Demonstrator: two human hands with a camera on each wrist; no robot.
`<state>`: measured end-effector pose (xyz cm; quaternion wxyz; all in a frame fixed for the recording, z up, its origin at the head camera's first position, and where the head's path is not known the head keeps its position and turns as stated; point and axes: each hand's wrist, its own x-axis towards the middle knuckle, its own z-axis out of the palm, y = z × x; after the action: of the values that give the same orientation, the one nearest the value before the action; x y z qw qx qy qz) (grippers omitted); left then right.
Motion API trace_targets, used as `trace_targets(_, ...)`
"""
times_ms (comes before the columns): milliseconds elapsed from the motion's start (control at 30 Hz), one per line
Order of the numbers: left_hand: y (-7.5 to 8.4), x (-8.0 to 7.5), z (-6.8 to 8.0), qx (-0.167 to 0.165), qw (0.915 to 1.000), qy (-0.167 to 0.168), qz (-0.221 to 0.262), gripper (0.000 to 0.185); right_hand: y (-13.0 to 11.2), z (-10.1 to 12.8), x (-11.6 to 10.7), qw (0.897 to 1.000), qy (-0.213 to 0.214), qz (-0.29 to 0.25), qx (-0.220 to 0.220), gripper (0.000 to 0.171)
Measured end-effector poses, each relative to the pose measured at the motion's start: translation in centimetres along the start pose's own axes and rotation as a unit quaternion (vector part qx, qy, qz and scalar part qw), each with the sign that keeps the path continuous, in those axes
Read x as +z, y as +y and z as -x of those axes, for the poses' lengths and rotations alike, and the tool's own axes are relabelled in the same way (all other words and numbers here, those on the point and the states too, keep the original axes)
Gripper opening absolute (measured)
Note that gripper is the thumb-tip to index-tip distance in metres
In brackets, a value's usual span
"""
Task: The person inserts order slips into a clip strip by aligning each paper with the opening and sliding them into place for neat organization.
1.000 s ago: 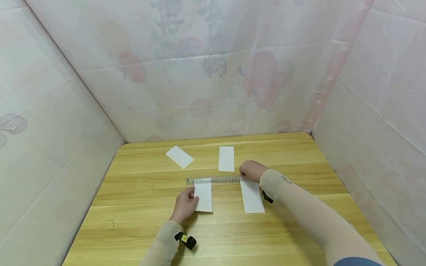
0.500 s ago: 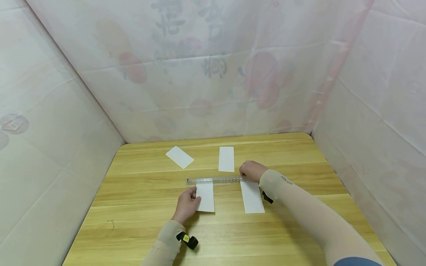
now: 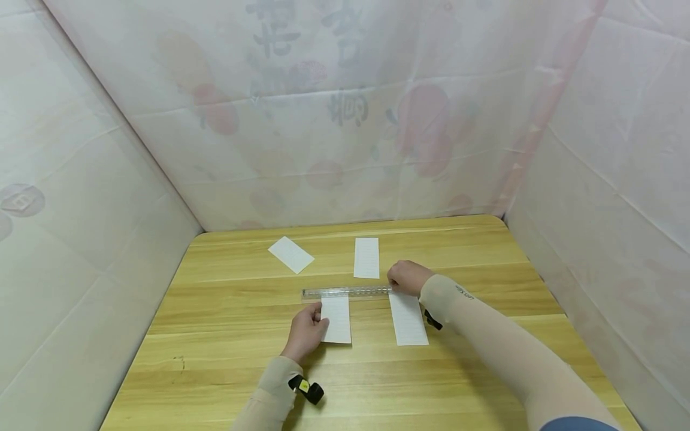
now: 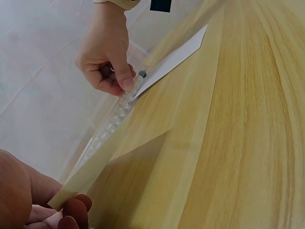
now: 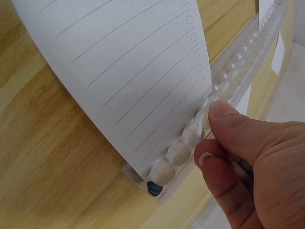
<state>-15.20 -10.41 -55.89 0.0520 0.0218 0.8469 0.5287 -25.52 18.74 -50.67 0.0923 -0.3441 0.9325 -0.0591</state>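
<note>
A clear plastic ticket rail (image 3: 368, 291) with a row of whitish balls lies across the middle of the table. My left hand (image 3: 305, 333) pinches the left edge of a white order slip (image 3: 336, 321), whose far edge meets the rail left of its middle. In the left wrist view that slip is raised off the wood and casts a shadow. At the rail's right end, my right hand (image 3: 408, 277) pinches the rail between thumb and fingers. There a second slip (image 5: 128, 76), printed with lines and small boxes, has its top edge at the rail.
Beyond the rail lie two more white slips: a slanted slip (image 3: 291, 255) to the left and a straight slip (image 3: 366, 258) near the middle. The wooden table (image 3: 215, 335) is bounded by pale cloth walls (image 3: 345, 149) at the back and sides.
My left hand has slid a little to the right, bringing its slip along the rail. My right hand, the rail and the other slips have stayed in place.
</note>
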Motion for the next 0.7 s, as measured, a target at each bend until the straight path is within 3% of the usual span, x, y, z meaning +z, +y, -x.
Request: trace_targets(700,0.39,0.90,-0.10,0.000,0.9999,-0.004,-0.010,0.047,0.00,-0.09,-0.04,1.000,0.002,0.004,-0.005,0.026)
